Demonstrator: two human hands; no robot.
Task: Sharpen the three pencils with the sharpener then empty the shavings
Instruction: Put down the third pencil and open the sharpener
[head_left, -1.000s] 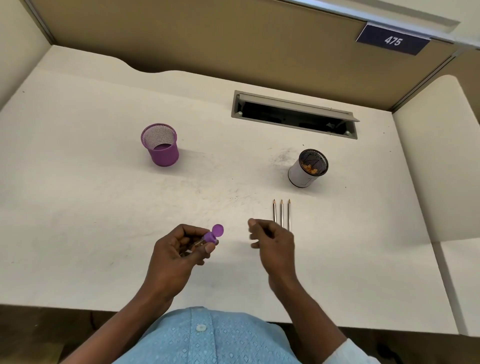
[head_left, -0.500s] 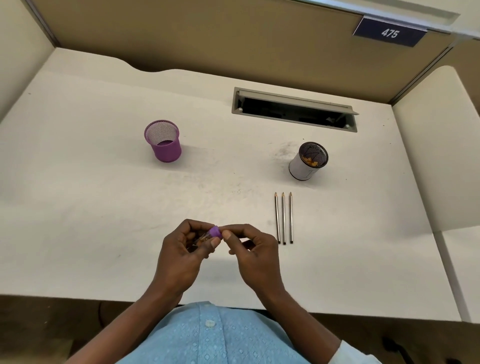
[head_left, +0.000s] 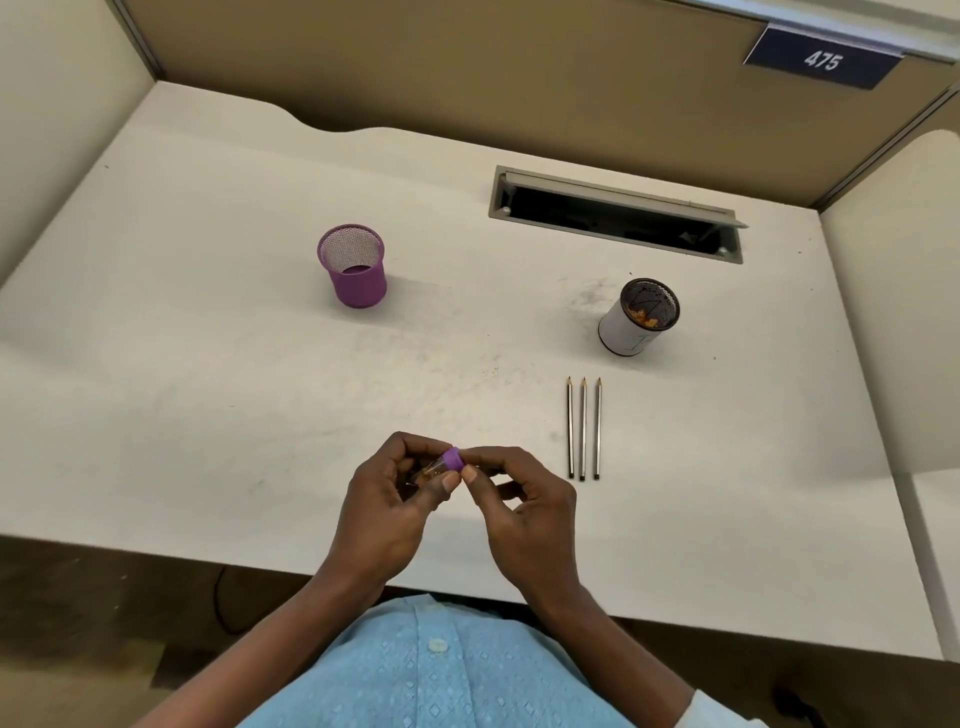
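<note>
Over the desk's (head_left: 208, 395) near edge, the left hand (head_left: 387, 512) grips the sharpener (head_left: 441, 465) by its clear body (orange shavings (head_left: 430, 471) show inside), while the right hand (head_left: 524, 512) pinches its purple cap (head_left: 453, 459) between thumb and forefinger. Just right of the hands, three pencils (head_left: 583, 428) lie side by side, points away. A white cup (head_left: 626, 335) holding more shavings stands far right, a purple cup (head_left: 358, 283) far left.
</note>
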